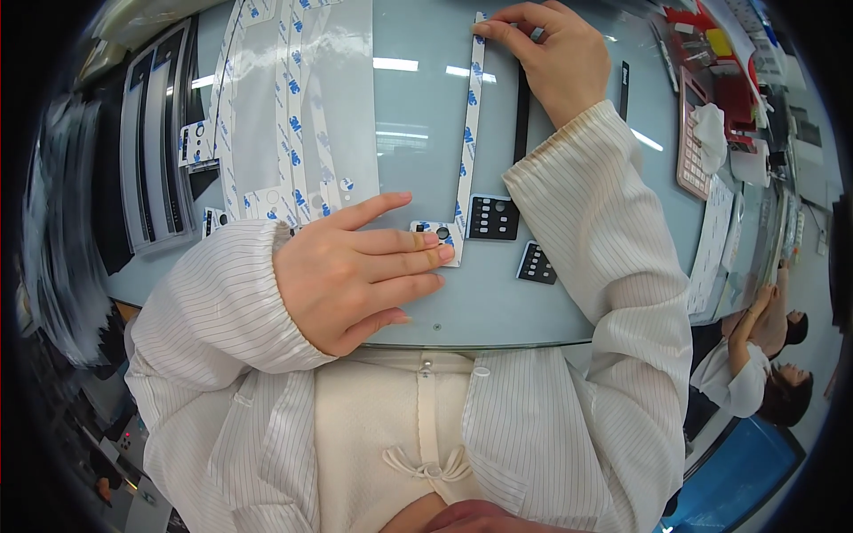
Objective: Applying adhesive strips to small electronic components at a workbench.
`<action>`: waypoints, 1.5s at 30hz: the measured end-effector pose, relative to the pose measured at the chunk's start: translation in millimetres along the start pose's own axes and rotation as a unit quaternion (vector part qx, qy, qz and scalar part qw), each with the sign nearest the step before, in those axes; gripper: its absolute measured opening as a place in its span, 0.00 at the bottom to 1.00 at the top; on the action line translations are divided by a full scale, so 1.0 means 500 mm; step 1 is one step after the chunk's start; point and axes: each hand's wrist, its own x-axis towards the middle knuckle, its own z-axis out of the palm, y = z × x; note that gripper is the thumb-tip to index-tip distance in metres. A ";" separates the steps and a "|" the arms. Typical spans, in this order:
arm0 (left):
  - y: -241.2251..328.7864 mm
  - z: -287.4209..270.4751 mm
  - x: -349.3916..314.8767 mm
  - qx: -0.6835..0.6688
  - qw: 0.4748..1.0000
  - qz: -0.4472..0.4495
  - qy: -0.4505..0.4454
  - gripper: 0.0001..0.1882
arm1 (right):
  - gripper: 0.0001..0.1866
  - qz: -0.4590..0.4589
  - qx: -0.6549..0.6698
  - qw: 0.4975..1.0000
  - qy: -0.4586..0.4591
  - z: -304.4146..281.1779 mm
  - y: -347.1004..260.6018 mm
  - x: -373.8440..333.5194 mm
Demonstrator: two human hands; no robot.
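A long, narrow L-shaped adhesive strip (469, 133), white with blue print, lies upright across the glass tabletop (418, 311). My left hand (351, 271) rests flat with its fingers stretched out, and the fingertips press on the strip's wide foot, which has a round hole. At the far end, my right hand (564, 62) pinches the strip's tip between thumb and forefinger. Just right of the foot are a black panel piece with small white-looking cutouts (494, 218) and a similar smaller one (537, 264). A black strip (522, 120) runs beside the right sleeve, partly covered by the hand.
Sheets with more printed adhesive strips (295, 115) lie at the left, next to stacked grey-and-black panels (160, 133). To the right are a pink calculator (693, 142), a crumpled tissue (709, 133) and red trays (733, 98). Other people (755, 355) sit farther right.
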 end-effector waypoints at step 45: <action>-0.008 0.011 0.004 -0.001 0.998 0.025 0.057 0.19 | 0.30 -0.118 -0.034 0.987 -0.102 -0.084 -0.031 -0.177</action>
